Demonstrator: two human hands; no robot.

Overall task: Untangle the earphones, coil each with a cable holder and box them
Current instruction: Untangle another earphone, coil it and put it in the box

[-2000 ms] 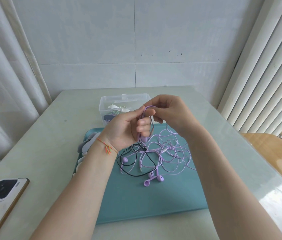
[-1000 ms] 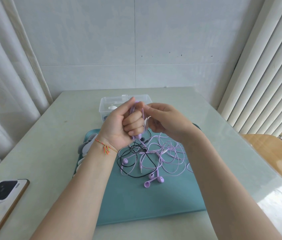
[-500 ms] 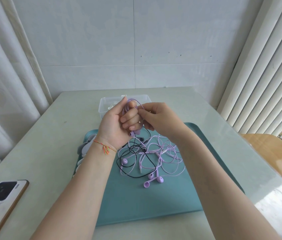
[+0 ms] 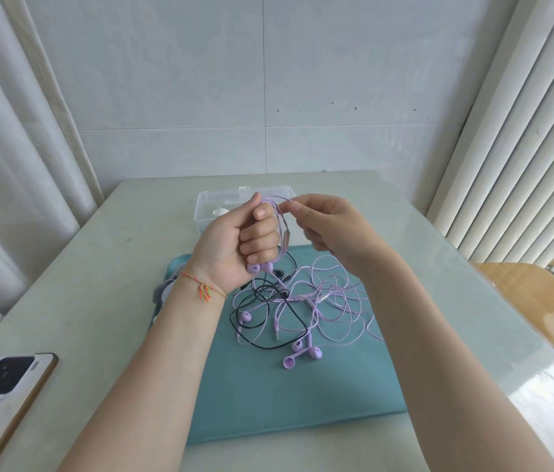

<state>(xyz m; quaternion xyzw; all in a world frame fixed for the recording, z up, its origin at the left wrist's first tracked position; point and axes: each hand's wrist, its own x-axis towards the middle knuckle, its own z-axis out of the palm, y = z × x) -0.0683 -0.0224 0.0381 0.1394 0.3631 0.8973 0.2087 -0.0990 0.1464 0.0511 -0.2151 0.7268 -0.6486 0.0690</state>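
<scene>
We seem to be in a home: a pale glossy table (image 4: 105,267) pushed against a tiled wall (image 4: 200,97), white curtains (image 4: 13,148) either side, a phone (image 4: 10,379) lying by

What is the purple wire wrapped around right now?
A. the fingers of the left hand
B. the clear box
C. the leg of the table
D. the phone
A: the purple wire loops round the curled fingers of the left hand, with two purple earbuds poking out below them, while the right hand pinches the wire's free end near the top.
</scene>
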